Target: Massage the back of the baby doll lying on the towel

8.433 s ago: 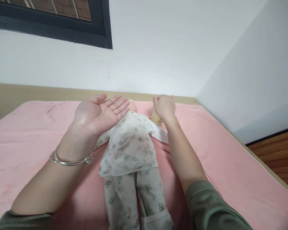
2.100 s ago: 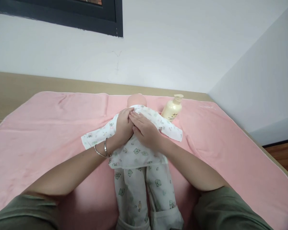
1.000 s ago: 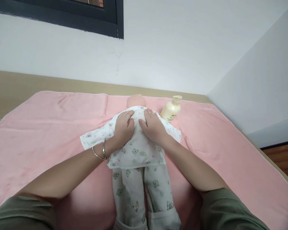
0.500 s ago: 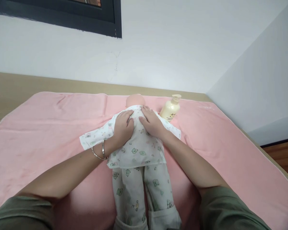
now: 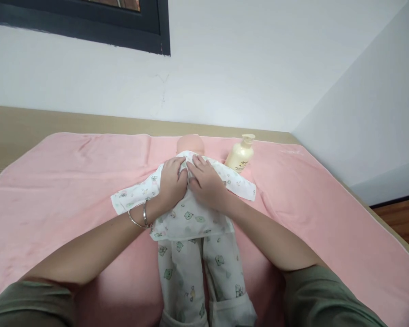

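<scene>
A baby doll (image 5: 190,144) lies stretched out on a pink blanket (image 5: 78,181), its head at the far end. It wears a white printed top (image 5: 187,222) and matching trousers (image 5: 184,272) with rolled cuffs. My left hand (image 5: 172,182) rests flat on the left of the doll's upper body, its thumb pointing inward. Close beside it, my right hand (image 5: 207,184) lies on the middle and right of the top, fingers stretched toward the neck. Both hands are open and touch the cloth. They hide part of the doll's torso.
A cream pump bottle (image 5: 239,156) leans beside the doll's right-hand sleeve. Behind the blanket runs a beige surface edge (image 5: 98,121) along a white wall (image 5: 225,68). A dark window frame (image 5: 132,38) is at upper left, and brown wood (image 5: 402,220) shows at far right.
My right hand has slid left and slightly down over the top, closer to my left hand. My left hand keeps its place on the doll. The view has shifted slightly.
</scene>
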### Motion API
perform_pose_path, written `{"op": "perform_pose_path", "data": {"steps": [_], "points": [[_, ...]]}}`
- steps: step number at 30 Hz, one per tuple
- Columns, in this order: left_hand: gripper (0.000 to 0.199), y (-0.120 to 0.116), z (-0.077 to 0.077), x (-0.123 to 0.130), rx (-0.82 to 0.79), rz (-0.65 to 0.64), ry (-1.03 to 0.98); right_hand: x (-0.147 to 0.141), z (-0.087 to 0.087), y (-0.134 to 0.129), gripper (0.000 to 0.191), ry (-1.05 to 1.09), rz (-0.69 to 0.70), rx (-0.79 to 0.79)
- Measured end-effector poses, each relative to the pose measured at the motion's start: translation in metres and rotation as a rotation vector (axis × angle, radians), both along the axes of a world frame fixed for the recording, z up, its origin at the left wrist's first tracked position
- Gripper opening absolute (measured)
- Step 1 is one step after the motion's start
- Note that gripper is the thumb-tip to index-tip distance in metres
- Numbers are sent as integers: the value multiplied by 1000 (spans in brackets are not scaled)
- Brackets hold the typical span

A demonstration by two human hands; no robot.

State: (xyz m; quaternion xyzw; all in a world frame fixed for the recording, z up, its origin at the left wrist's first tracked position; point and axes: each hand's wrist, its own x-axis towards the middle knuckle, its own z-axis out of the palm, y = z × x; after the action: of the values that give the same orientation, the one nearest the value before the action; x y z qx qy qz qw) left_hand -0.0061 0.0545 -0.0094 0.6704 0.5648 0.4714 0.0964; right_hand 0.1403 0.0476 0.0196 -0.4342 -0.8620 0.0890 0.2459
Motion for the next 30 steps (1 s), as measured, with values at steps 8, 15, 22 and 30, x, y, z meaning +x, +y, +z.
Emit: {"op": "perform_pose_path", "data": {"steps": [8, 15, 22, 30], "points": [[45, -15, 10, 11, -8, 5, 374, 14, -2, 36, 63, 93, -203, -165], [36, -27, 18, 10, 107, -139, 558, 6, 7, 16, 49, -140, -270, -8], [32, 6, 18, -8, 52, -110, 733, 0, 13, -13, 54, -279, -208, 118], [36, -22, 25, 8, 104, -96, 664, 11, 15, 19, 39, -178, -179, -44]]}}
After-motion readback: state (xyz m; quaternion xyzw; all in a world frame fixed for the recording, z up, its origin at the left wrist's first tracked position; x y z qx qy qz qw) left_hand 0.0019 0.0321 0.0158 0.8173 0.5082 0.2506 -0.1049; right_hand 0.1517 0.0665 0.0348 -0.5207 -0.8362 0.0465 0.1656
